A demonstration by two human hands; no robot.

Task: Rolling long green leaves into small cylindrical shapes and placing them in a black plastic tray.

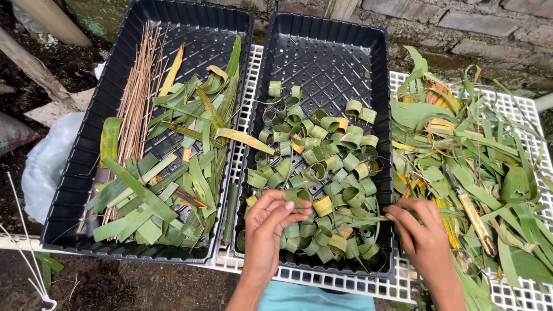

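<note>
My left hand [269, 227] hovers over the near left part of the right black tray [328, 46], fingers curled around a green leaf ring [298, 196]. Several rolled leaf rings [322, 152] fill that tray. My right hand [423, 236] rests at the tray's near right edge, its fingers pinching a thin green leaf strip [363, 219] that runs leftward over the rings. The left black tray [190, 29] holds flat cut leaf strips [155, 196] and a bundle of thin brown sticks [137, 98].
A heap of long green and yellowing leaves [466, 150] lies on the white lattice table [518, 109] at the right, with a knife-like tool [475, 216] among them. A white plastic bag [49, 164] sits at the left. A brick wall [461, 23] is behind.
</note>
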